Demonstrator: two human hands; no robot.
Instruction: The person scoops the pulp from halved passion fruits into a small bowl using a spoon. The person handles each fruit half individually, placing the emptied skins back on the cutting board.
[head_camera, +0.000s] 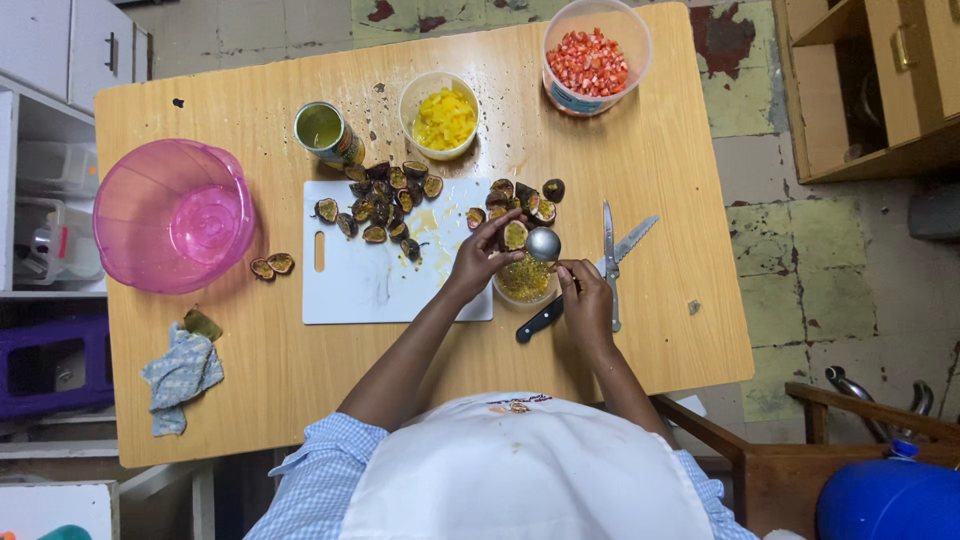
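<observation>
On the wooden table (620, 330), seen from the head camera, the person works over a small cup (524, 280) filled with yellow seedy pulp, standing at the right edge of the white cutting board (380, 290).

Left hand (478, 258): fingers closed around a passion fruit half (515, 235), cut face up, held just above the cup's far rim.

Right hand (585, 300): closed on the handle of a metal spoon (543, 243), whose bowl sits against the fruit half. The handle itself is hidden inside the hand.

Handling judgement: the fruit half looks light, with a stiff, wrinkled dark shell that should take a firm pinch around its rim without collapsing. The inside is wet and likely slippery, so a hold on the dry outer skin is the safer one. The spoon is rigid and smooth; a grip well back on the handle keeps fingers out of the pulp.

Surroundings: emptied and uncut halves (385, 200) lie heaped on the board's far side, with juice smeared there. A black-handled knife (540, 320) and a second knife (609, 262) lie just beside the right hand. Farther off stand a tub of yellow pieces (440, 115), a tub of red pieces (592, 60), a can (325, 130) and a pink bowl (172, 215). A cloth (180, 372) lies near the table's left edge.
</observation>
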